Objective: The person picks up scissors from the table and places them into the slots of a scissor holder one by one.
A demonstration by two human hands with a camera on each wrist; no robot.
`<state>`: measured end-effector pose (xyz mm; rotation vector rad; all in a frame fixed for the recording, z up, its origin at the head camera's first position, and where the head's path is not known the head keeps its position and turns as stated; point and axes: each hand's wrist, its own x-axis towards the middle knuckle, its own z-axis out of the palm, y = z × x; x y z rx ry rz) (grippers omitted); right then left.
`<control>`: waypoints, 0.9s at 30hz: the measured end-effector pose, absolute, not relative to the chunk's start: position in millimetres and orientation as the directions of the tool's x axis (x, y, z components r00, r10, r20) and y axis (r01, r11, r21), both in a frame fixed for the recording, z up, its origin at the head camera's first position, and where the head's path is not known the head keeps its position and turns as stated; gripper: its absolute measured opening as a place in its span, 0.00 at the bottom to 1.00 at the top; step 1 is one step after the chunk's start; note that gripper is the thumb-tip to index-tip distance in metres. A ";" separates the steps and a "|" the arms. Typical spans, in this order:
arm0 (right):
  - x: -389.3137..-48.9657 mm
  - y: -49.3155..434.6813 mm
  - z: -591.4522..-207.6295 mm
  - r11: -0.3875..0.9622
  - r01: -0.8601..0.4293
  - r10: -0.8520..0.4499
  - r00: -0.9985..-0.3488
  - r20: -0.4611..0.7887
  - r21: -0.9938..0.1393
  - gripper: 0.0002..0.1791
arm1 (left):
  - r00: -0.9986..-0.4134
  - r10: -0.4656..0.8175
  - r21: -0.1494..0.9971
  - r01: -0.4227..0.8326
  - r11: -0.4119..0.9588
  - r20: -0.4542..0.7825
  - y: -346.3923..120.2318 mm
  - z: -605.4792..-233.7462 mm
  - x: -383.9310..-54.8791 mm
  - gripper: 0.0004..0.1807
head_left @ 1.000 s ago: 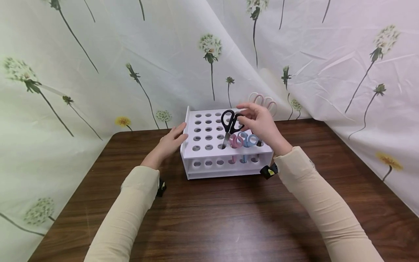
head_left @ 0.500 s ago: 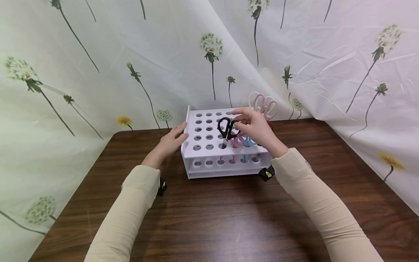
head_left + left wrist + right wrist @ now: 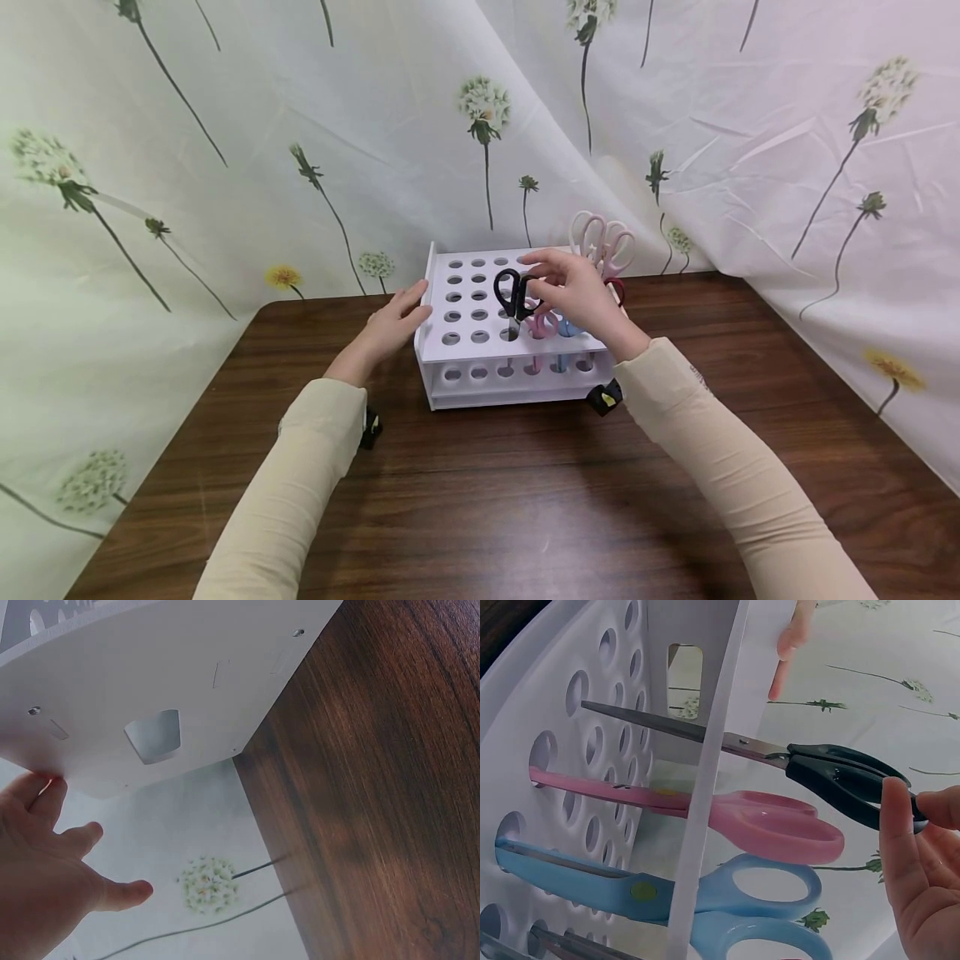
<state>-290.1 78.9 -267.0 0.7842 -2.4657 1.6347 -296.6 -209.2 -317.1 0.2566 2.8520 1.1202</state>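
My right hand [image 3: 581, 292] pinches one handle loop of the black scissors [image 3: 821, 772] between thumb and fingers. Their blades pass down through a hole in the top board of a white two-tier rack [image 3: 465, 352]. In the right wrist view, the tip is right at a hole of the lower board. Beside them, pink scissors [image 3: 780, 829] and light blue scissors [image 3: 622, 892] stand in the same front row. My left hand [image 3: 388, 327] rests its fingertips against the rack's left side panel [image 3: 90, 705], fingers extended.
Behind my right hand, more scissors with pale pink handles [image 3: 602, 237] and a dark red handle [image 3: 622, 287] stand at the rack's right side. The brown wooden table [image 3: 480, 483] lies in front. A flower-printed white cloth [image 3: 375, 125] hangs behind.
My right hand has moved left and slightly lower, bringing the black scissors' handles along while the blades have sunk further through the hole. The left hand stays at the rack's side.
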 end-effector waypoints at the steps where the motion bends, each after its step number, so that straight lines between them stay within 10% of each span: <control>1: -290.0 78.7 -267.1 0.301 -0.458 -0.368 -0.865 0.341 -0.837 0.19 | -0.984 0.179 0.679 0.132 0.722 0.001 -209.1 -317.1 -296.5 0.31; 27: -287.7 79.6 -274.1 0.338 -0.400 -0.368 -0.889 0.271 -0.852 0.19 | -0.982 0.190 0.684 0.138 0.716 0.000 -209.3 -316.3 -297.0 0.31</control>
